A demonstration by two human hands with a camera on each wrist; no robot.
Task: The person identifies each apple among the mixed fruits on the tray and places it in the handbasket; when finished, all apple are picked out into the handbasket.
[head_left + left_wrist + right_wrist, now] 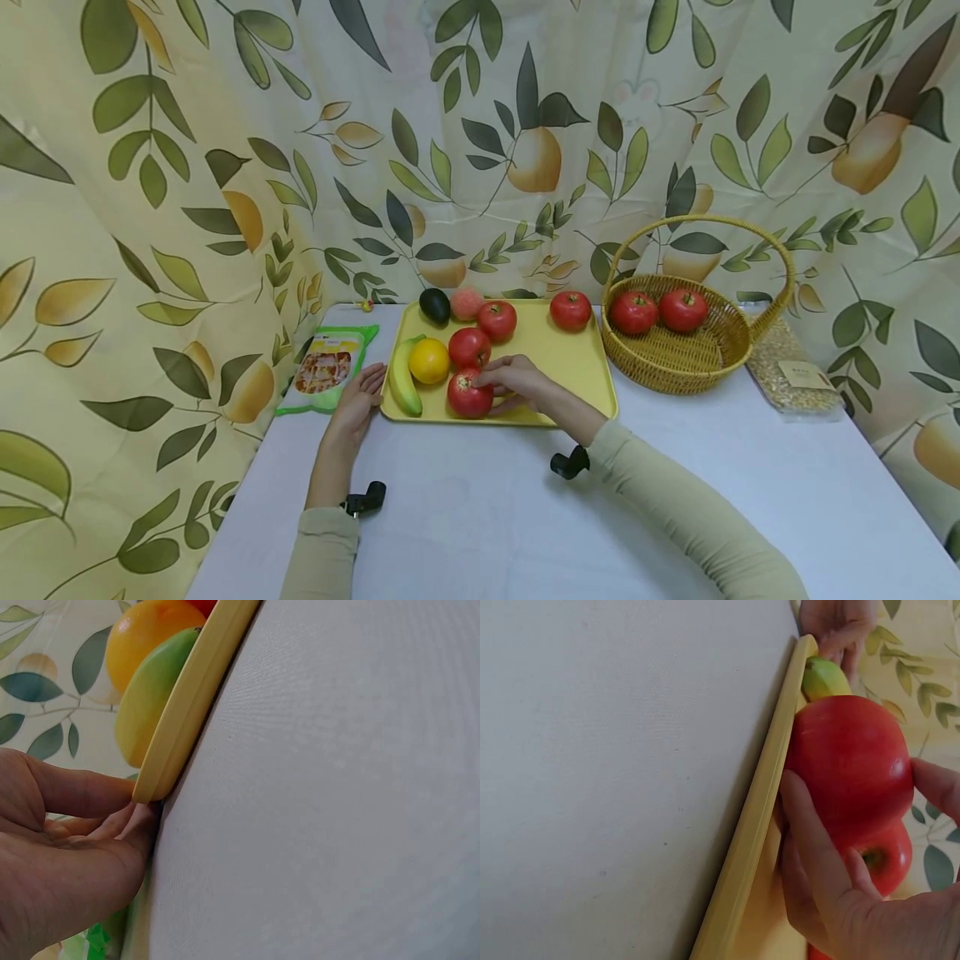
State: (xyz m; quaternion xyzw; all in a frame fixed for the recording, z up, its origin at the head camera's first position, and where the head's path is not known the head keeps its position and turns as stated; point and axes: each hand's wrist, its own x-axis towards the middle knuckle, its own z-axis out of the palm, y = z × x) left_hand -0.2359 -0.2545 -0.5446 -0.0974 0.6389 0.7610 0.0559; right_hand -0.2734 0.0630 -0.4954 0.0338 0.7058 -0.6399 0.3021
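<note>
Head view: two red fruits [633,313] sit in the basket [671,379], three o'clock; I judge four are left. Right hand [521,382] grips the nearest fruit [468,397], seven o'clock of the tray [555,367]; left hand [363,390] pinches its edge, nine o'clock.

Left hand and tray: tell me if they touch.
Touching. The left wrist view shows it: the left hand has a digit pressed against the rim of the tray.

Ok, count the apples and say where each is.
6. One apple in the right hand; on the tray, one behind it, one beyond that, one far right; in the basket, one left, one right of it.
</note>
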